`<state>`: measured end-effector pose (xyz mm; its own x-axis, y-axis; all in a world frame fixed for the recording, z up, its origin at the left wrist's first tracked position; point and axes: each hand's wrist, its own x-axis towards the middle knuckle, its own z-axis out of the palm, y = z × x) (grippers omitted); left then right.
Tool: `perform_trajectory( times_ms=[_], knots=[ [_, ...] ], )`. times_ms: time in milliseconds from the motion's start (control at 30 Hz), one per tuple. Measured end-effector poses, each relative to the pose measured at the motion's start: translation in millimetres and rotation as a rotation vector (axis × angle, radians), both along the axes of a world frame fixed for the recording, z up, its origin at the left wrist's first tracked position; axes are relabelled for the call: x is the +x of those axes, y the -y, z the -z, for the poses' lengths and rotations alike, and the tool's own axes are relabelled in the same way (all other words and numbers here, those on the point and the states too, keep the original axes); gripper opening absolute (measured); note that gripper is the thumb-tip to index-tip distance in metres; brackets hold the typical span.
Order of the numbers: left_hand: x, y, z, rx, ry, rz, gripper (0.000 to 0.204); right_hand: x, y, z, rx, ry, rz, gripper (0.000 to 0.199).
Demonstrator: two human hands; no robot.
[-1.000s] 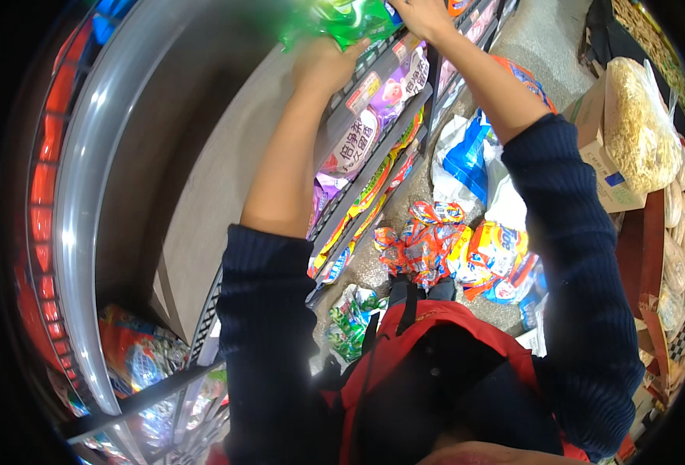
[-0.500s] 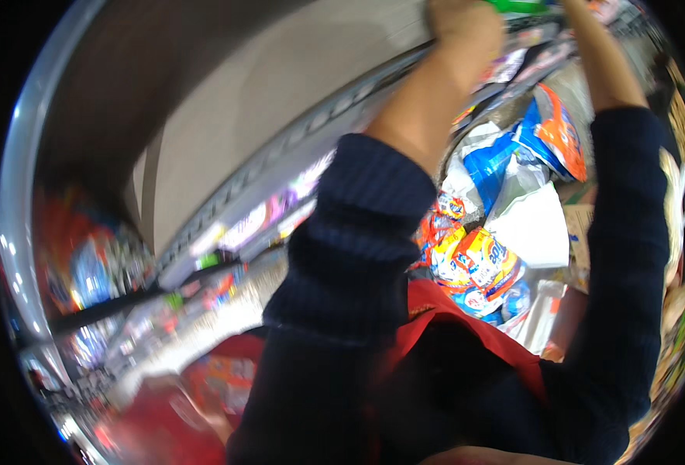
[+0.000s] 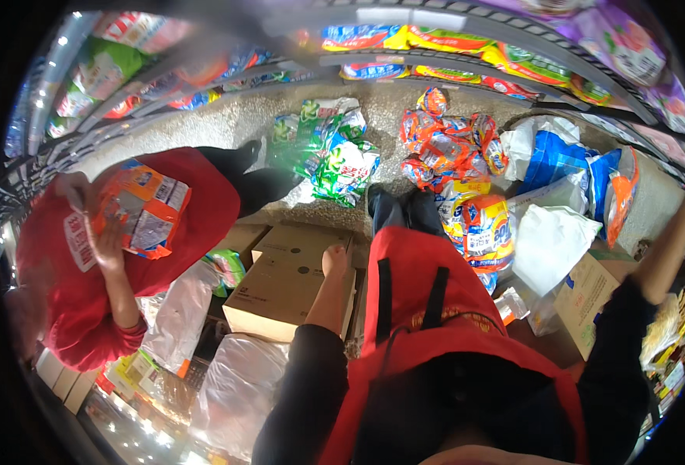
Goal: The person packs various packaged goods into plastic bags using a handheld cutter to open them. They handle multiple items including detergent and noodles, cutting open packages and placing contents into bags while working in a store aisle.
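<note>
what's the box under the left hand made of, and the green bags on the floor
The box under the left hand looks like plain brown cardboard: matte, flat panels, folded flaps with a seam. The green bags seem to be glossy printed plastic film, since they crease softly and catch highlights. The floor beneath them looks like speckled stone or terrazzo, though blur leaves that open.

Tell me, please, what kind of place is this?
Most likely a shop aisle during restocking. Shelves hold rows of bright packets, more bags of goods lie heaped on the floor, and cardboard boxes stand beside them.
</note>
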<state>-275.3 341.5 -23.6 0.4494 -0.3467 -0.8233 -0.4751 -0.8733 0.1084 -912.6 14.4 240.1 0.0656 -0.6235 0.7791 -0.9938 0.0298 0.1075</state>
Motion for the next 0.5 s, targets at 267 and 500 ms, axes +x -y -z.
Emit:
perform_trajectory(
  times_ms=[267,500],
  knots=[
    [93,-35,293,0.298,0.015,1.265,0.039,343,-222,516,1.687,0.885,-0.382,0.039],
    [170,9,459,-0.03,0.019,-0.114,0.113,538,-131,678,1.451,0.67,-0.437,0.046]
  ],
)
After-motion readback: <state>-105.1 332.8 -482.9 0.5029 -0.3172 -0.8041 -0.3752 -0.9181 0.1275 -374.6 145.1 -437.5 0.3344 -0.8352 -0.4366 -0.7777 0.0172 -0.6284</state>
